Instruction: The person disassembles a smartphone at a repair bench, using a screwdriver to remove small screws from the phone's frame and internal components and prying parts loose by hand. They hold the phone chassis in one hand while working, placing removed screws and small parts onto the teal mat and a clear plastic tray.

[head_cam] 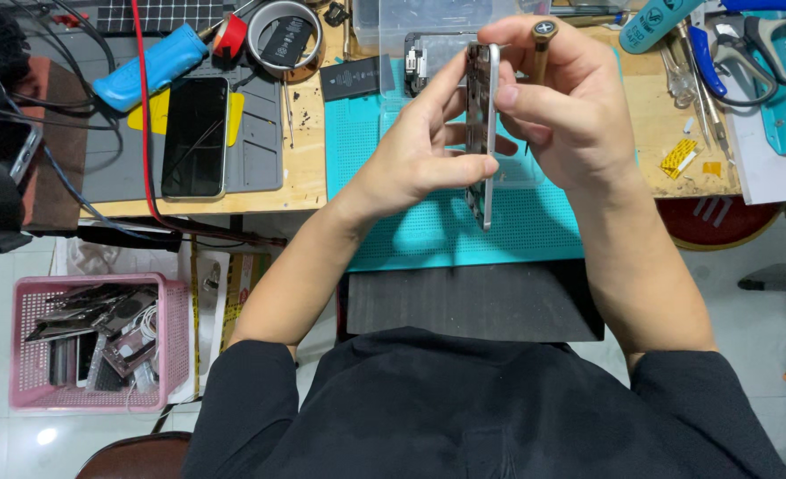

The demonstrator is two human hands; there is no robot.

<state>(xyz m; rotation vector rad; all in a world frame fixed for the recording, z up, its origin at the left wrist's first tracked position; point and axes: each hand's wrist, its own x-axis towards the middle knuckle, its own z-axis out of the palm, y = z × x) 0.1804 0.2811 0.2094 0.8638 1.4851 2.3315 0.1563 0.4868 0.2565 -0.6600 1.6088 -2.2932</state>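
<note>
Both hands meet over the middle of the teal work mat [428,232], gripping one thing between them: a stripped phone frame [482,133] turned on edge, so only its thin silvery rim faces the camera. Its long axis runs from the far side of the mat toward the person, top end away, lower end hanging free just above the mat.

Left hand [415,151] grasps the frame from the left, thumb laid along the near part of the rim and fingers curled against the hidden face. Right hand [563,106] pinches the far end from the right, thumb and forefinger closed on the rim; it also keeps a screwdriver [543,49] tucked in its grip, its round cap pointing up at the camera. Neither hand is nearer than the other, since both already touch the frame.

Farther out, a dark phone [195,135] lies flat on a grey mat [260,142] toward the table's left edge, with a blue tool [149,68] beyond it and a roll of tape [285,35] near the far edge. Scissors [747,49] rest at the far right corner. Below the table's left end, a pink basket [175,355] of phone parts stands on the floor.
</note>
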